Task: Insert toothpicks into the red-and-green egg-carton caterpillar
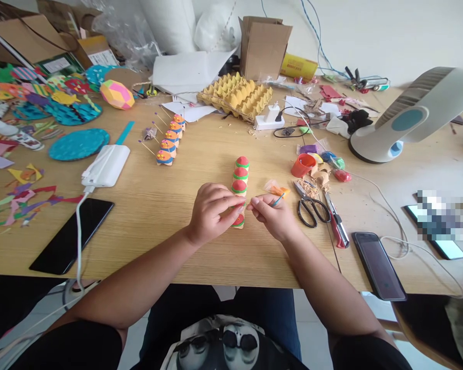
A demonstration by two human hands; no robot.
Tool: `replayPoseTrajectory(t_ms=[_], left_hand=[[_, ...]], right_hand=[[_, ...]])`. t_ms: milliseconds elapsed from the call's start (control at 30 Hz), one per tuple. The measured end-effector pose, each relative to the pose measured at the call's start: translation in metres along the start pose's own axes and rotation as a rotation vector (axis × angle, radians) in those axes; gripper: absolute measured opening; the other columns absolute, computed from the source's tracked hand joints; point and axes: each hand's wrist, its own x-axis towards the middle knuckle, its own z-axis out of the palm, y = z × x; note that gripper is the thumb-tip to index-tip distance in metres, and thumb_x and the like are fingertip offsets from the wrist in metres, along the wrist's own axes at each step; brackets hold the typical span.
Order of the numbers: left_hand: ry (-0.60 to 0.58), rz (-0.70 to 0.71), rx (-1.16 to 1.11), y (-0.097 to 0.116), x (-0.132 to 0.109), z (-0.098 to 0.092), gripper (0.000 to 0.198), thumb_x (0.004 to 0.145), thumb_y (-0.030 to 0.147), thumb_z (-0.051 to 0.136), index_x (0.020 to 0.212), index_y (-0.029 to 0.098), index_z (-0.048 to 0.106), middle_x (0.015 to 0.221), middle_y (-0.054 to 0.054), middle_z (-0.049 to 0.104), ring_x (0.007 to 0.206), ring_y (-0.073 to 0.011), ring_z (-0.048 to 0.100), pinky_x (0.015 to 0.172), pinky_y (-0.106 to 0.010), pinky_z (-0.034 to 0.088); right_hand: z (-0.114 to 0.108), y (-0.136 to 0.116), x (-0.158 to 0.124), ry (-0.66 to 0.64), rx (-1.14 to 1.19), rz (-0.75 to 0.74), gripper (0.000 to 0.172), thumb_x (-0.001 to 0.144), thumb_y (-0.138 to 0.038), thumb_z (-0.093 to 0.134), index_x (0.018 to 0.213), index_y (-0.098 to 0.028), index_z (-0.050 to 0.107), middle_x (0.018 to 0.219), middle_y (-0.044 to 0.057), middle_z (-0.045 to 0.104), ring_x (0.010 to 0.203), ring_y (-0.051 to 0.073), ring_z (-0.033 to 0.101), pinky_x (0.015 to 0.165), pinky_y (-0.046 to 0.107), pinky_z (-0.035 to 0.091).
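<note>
Red-and-green strip [239,186]: molded in a row of humps, capped in red, banded green below, pale at the lower edges; laid near to far across the desk [158,205].
Strip's place: between the two hands; visible beyond the fingertips at the far end and just below them at the near end, hidden in between.
Left hand [218,211]: bent over the strip from the left, nearly closed at thumb and fingers; impossible to tell whether gripping anything.
Right hand [272,215]: curled closed just right of the strip, around a thin blue stick [278,199].
Red tub [303,165]: open-mouthed, beyond the scissors [312,204]; too small inside to read.
Clear bag [270,186]: near the right hand, with something orange inside.
Cardboard box [264,51]: open-topped at the far side, hidden within.
</note>
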Motion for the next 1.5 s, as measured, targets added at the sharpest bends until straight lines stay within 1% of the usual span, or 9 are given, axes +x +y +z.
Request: replayPoseTrajectory(t_ms=[167, 267, 400, 600, 700, 833, 1000, 1233, 1500], left_hand=[[-0.020, -0.007, 0.001, -0.002, -0.001, 0.000, 0.012, 0.093, 0.027, 0.070, 0.104, 0.026, 0.074, 0.089, -0.001, 0.076, 0.088, -0.0179, 0.067, 0.084, -0.037, 0.050], [-0.024, 0.007, -0.014, -0.003, -0.002, 0.001, 0.011, 0.092, 0.025, 0.072, 0.102, 0.026, 0.074, 0.087, 0.000, 0.076, 0.088, -0.0179, 0.067, 0.084, -0.036, 0.050], [-0.026, 0.025, -0.026, -0.003, -0.001, 0.000, 0.006, 0.090, 0.022, 0.073, 0.095, 0.025, 0.075, 0.085, 0.001, 0.076, 0.086, -0.0175, 0.067, 0.083, -0.036, 0.050], [0.000, -0.019, -0.040, -0.002, 0.000, -0.001, 0.009, 0.093, 0.021, 0.070, 0.097, 0.026, 0.076, 0.082, 0.001, 0.075, 0.081, -0.0162, 0.066, 0.081, -0.035, 0.049], [0.001, -0.054, -0.021, -0.002, 0.001, -0.001, 0.010, 0.094, 0.023, 0.068, 0.096, 0.026, 0.077, 0.080, 0.001, 0.075, 0.080, -0.0163, 0.066, 0.079, -0.035, 0.050], [0.005, -0.060, -0.006, -0.003, 0.001, -0.001, 0.009, 0.094, 0.025, 0.068, 0.094, 0.025, 0.077, 0.080, 0.000, 0.075, 0.079, -0.0165, 0.066, 0.079, -0.035, 0.050], [-0.001, -0.040, -0.016, -0.002, 0.001, -0.001, 0.009, 0.093, 0.026, 0.069, 0.099, 0.026, 0.076, 0.084, -0.001, 0.076, 0.082, -0.0173, 0.067, 0.080, -0.036, 0.051], [0.022, -0.030, -0.015, -0.002, 0.000, -0.001, 0.009, 0.092, 0.024, 0.072, 0.100, 0.027, 0.075, 0.085, 0.000, 0.075, 0.082, -0.0169, 0.067, 0.081, -0.036, 0.052], [0.005, -0.022, -0.012, -0.001, 0.001, -0.001, 0.005, 0.092, 0.023, 0.071, 0.093, 0.026, 0.075, 0.082, 0.001, 0.075, 0.083, -0.0169, 0.067, 0.081, -0.036, 0.050]], right_hand=[[0.004, -0.005, -0.002, -0.029, -0.102, -0.045, 0.050, 0.077, -0.065, 0.078, 0.069, -0.016, 0.070, 0.056, -0.003, 0.049, 0.051, 0.008, 0.033, 0.049, 0.026, 0.021], [0.007, -0.010, -0.003, -0.045, -0.197, -0.111, 0.052, 0.078, -0.064, 0.077, 0.060, -0.017, 0.064, 0.056, -0.002, 0.051, 0.055, 0.009, 0.036, 0.052, 0.027, 0.025], [0.008, -0.013, -0.004, -0.059, -0.252, -0.145, 0.054, 0.078, -0.066, 0.076, 0.057, -0.018, 0.061, 0.056, -0.002, 0.049, 0.057, 0.010, 0.037, 0.053, 0.028, 0.026], [0.004, -0.004, -0.003, -0.072, -0.070, -0.027, 0.063, 0.085, -0.076, 0.061, 0.065, -0.017, 0.064, 0.058, -0.002, 0.048, 0.050, 0.008, 0.029, 0.048, 0.028, 0.019], [0.003, -0.003, -0.002, -0.059, -0.014, -0.013, 0.052, 0.080, -0.068, 0.073, 0.074, -0.017, 0.072, 0.059, -0.003, 0.048, 0.052, 0.008, 0.030, 0.049, 0.027, 0.020], [0.005, -0.007, -0.003, -0.051, -0.006, -0.027, 0.040, 0.068, -0.054, 0.089, 0.085, -0.019, 0.078, 0.055, -0.006, 0.044, 0.057, 0.010, 0.037, 0.054, 0.027, 0.029], [0.007, -0.010, -0.003, -0.027, -0.026, -0.058, 0.038, 0.072, -0.055, 0.085, 0.079, -0.019, 0.076, 0.056, -0.004, 0.046, 0.062, 0.013, 0.044, 0.055, 0.027, 0.033], [0.007, -0.009, -0.003, -0.039, -0.029, -0.078, 0.033, 0.075, -0.051, 0.084, 0.077, -0.019, 0.075, 0.057, -0.004, 0.049, 0.063, 0.012, 0.046, 0.057, 0.027, 0.035], [0.010, -0.012, -0.003, -0.067, 0.022, -0.042, 0.036, 0.070, -0.051, 0.088, 0.080, -0.020, 0.075, 0.059, -0.003, 0.050, 0.063, 0.012, 0.047, 0.056, 0.027, 0.034]])
